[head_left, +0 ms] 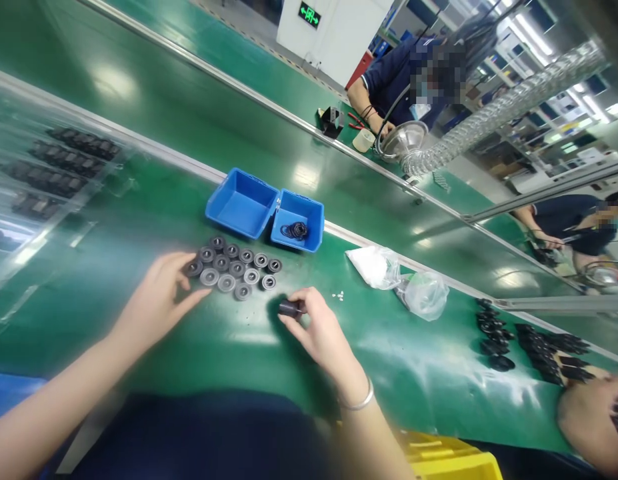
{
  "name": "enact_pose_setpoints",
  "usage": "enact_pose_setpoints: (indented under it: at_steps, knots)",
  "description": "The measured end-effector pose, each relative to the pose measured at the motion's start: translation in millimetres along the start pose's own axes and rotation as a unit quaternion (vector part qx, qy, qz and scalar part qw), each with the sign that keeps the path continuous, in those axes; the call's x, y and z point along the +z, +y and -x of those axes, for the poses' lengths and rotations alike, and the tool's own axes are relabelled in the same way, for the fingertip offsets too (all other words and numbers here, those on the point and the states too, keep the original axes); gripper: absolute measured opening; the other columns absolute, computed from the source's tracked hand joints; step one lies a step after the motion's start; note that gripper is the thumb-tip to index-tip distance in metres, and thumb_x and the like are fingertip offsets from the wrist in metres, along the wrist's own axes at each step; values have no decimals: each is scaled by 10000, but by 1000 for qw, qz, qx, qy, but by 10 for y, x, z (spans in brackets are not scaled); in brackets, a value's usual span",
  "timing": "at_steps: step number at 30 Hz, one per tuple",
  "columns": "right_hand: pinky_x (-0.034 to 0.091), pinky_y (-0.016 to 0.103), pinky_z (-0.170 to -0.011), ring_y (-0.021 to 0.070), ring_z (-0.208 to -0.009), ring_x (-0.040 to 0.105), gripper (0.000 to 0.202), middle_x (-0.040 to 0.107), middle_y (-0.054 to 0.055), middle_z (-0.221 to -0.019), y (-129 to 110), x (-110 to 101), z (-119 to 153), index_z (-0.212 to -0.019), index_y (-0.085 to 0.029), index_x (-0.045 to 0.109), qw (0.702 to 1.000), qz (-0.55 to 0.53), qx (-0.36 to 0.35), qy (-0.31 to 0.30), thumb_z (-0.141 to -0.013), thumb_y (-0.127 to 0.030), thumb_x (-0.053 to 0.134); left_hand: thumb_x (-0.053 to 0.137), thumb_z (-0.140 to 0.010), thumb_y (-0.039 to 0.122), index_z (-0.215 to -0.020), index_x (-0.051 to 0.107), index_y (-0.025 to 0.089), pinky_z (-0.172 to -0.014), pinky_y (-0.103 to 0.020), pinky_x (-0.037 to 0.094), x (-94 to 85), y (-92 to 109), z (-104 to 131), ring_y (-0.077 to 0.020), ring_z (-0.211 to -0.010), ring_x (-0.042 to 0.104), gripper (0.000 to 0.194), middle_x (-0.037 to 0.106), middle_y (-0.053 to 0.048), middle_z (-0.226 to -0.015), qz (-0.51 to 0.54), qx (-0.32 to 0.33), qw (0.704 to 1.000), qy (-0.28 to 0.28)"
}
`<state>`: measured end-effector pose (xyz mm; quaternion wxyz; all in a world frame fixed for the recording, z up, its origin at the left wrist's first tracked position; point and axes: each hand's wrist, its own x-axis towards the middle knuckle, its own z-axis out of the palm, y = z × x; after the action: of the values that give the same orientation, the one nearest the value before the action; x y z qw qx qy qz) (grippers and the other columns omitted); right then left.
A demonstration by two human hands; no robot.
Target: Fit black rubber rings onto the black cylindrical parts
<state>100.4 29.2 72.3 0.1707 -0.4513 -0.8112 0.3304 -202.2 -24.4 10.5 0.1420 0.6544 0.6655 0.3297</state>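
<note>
one arrowed exit sign; right hand grips black cylinder

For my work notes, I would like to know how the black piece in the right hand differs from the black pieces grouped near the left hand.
The black piece is turned sideways, while the grouped pieces stand with ring-shaped ends facing up. The black piece is pinched in the right hand; the grouped pieces stand on the green table. Both are dark and round-bodied.
</note>
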Motion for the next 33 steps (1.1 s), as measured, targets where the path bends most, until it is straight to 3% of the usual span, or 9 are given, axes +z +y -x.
enact_pose_setpoints:
  at_steps: [8,12,15,17,20,24,28,30,33]
  knots:
    - [531,373,-924,218,-1073,587,294,517,123,-1184,-169,413,-143,-1252,-205,471,995,69,-71,22,-961,-162,487,555,-902,501,-1377,395,201,-710,-328,549,-9,-1,2,-147,-696,581,584,559,-87,-1077,13,-12,1000,-6]
    - [512,377,-950,223,-1105,568,311,520,123,-1182,-186,246,-22,-1268,-216,453,989,97,-65,95,-963,-178,495,557,-904,503,-1377,390,198,-703,-326,551,-8,9,3,-146,-704,579,587,548,-96,-1112,17,-19,1000,-12]
    - [489,485,-953,299,-1110,551,366,526,150,-1191,-120,7,209,-1275,-217,464,969,222,-16,108,-930,-276,572,565,-903,502,-1376,392,196,-713,-333,554,-2,-3,7,-151,-710,574,590,545,-99,-1117,15,-23,999,-16]
    - [529,511,-819,331,-973,592,443,550,167,-1129,-11,-99,400,-1272,-210,480,944,321,23,75,-892,-390,619,574,-903,491,-1379,388,199,-730,-342,557,1,-15,7,-159,-723,579,589,552,-92,-1087,14,-15,1000,-16]
    - [521,374,-528,246,-661,617,394,571,126,-953,180,-99,643,-1243,-192,484,923,379,58,41,-930,-426,536,613,-893,454,-1395,370,187,-836,-412,547,-13,-10,19,-218,-835,605,619,569,-66,-945,-17,13,1000,20]
    - [523,337,-492,192,-576,624,200,589,109,-966,264,42,715,-1139,-185,491,961,272,53,-4,-991,-287,401,694,-851,364,-1259,507,208,-891,-447,529,-34,93,101,-273,-944,620,475,592,-38,-809,-89,117,984,105]
    - [583,386,-699,230,-816,667,203,596,94,-1010,144,84,550,-1140,-200,514,990,131,53,-9,-948,-263,526,606,-920,284,-1157,581,187,-884,-358,553,42,258,189,-229,-982,667,257,679,-95,-1097,-69,254,964,-28]
    - [580,362,-738,212,-862,656,269,600,77,-1013,75,76,450,-1161,-213,529,997,44,66,-5,-914,-291,602,561,-947,299,-1210,571,160,-928,-393,542,96,307,203,-254,-1060,653,297,672,-120,-1176,-69,265,957,-91]
    - [575,327,-768,192,-921,645,292,617,63,-1011,-11,106,330,-1132,-221,558,989,-118,88,-9,-880,-332,656,538,-957,305,-1244,558,153,-930,-424,542,129,328,211,-275,-1098,640,325,651,-137,-1229,-70,255,957,-118]
